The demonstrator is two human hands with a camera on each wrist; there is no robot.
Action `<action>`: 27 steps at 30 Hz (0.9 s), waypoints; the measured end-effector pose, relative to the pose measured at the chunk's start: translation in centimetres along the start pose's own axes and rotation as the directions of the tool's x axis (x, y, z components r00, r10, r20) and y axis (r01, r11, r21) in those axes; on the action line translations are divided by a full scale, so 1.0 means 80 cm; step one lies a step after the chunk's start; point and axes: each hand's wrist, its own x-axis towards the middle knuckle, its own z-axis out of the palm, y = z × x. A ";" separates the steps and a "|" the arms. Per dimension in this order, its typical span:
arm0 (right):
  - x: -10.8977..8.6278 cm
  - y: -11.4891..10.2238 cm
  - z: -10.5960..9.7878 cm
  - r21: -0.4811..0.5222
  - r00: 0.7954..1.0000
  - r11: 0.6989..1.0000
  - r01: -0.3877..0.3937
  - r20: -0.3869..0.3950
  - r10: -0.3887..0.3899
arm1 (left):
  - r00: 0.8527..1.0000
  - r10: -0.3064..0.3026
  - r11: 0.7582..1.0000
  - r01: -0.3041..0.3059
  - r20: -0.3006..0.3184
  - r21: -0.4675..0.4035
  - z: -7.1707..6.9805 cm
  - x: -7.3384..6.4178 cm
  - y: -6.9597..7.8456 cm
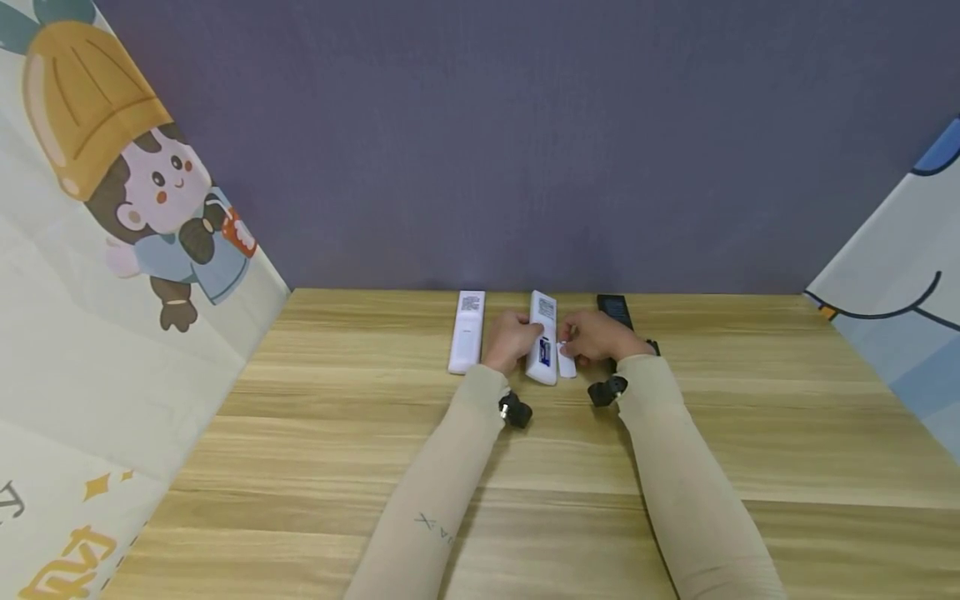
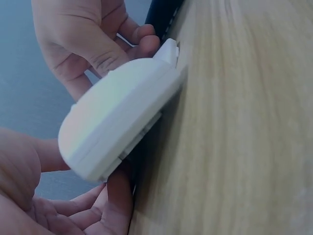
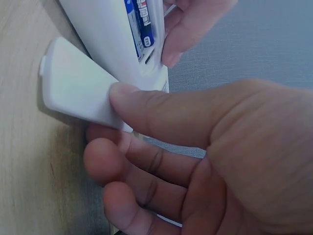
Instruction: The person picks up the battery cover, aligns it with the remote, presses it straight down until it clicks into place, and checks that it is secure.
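Observation:
A white remote control [image 1: 543,333] lies back side up, tilted off the wooden table, its battery compartment uncovered. Blue batteries [image 3: 141,24] sit inside that compartment. My left hand [image 1: 513,340] grips the remote by its edges, thumb on one side and fingers on the other, as the left wrist view shows. Just right of it, my right hand [image 1: 597,336] pinches a white battery cover [image 3: 76,85] between thumb and forefinger. The cover is apart from the compartment, beside the remote. The other right fingers are curled below it.
Another white remote [image 1: 467,333], its back cover on, lies left of my left hand. A black remote [image 1: 615,308] is partly hidden behind my right hand. The wooden table [image 1: 360,433] meets a dark grey panel [image 1: 480,150] along its far edge.

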 end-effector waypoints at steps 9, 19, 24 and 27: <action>-0.001 -0.001 -0.002 -0.012 1.000 1.000 0.020 -0.003 -0.020 | 1.000 -0.013 1.000 0.013 -0.007 -0.015 0.000 0.001 -0.001; -0.002 0.011 -0.004 0.013 0.995 0.997 0.071 -0.076 -0.070 | 0.998 -0.063 0.992 0.066 0.030 -0.109 -0.005 0.003 0.000; -0.003 0.015 -0.008 0.058 0.989 0.994 0.095 -0.121 -0.088 | 0.992 -0.095 0.966 0.112 0.084 -0.235 -0.008 0.004 0.003; -0.006 0.015 -0.012 0.076 0.987 0.993 0.088 -0.139 -0.077 | 0.987 -0.109 0.942 0.139 0.115 -0.305 -0.009 0.003 0.006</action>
